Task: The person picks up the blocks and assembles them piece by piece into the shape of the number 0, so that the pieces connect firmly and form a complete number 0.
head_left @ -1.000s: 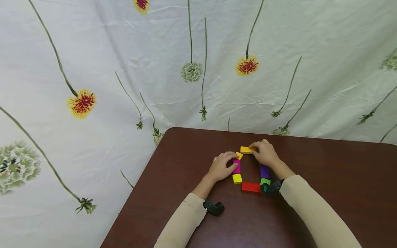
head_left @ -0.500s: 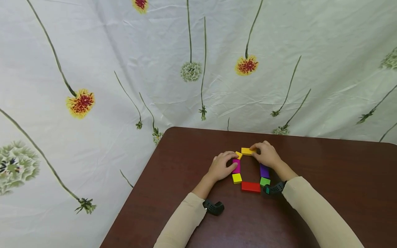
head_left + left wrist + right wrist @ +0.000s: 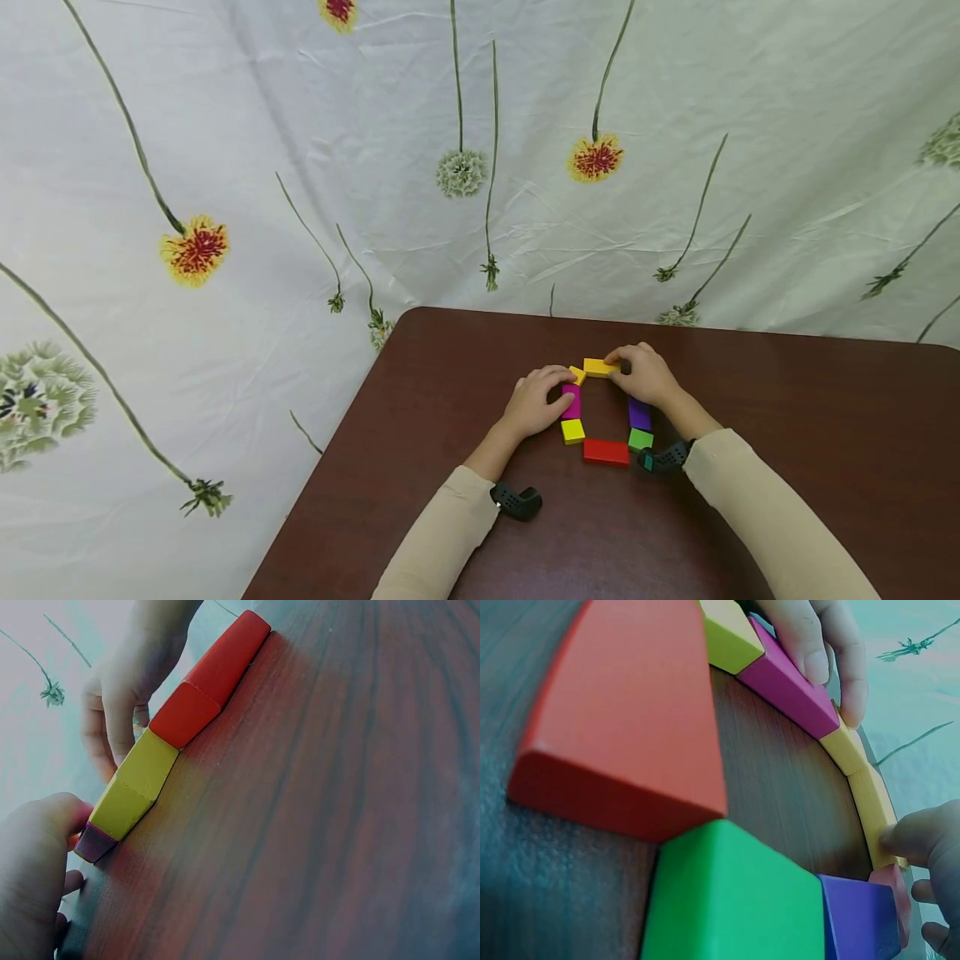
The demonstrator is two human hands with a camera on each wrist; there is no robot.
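In the head view, wooden blocks form a closed ring on the table. My right hand point(image 3: 647, 377) pinches a long orange-yellow block point(image 3: 597, 367) at the ring's far side. At the ring's left, my left hand point(image 3: 534, 402) rests its thumb on a magenta block point(image 3: 791, 679) and a finger against a small orange-yellow block point(image 3: 845, 750). The near side holds a yellow block point(image 3: 573, 432), a red block point(image 3: 606, 452) and a green block point(image 3: 641, 440). A purple block point(image 3: 639, 412) stands beyond the green one. Beside my right hand, a pink block point(image 3: 894, 896) shows in the right wrist view.
The dark red-brown table point(image 3: 450, 358) has its left edge beside my left arm and its far edge beyond the ring. A white cloth point(image 3: 375, 125) printed with flowers hangs behind. Black straps with devices point(image 3: 517, 502) sit at both wrists.
My right hand has shifted slightly right and nearer to me, with the long orange-yellow block moving along. The left hand has stayed in place on its blocks.
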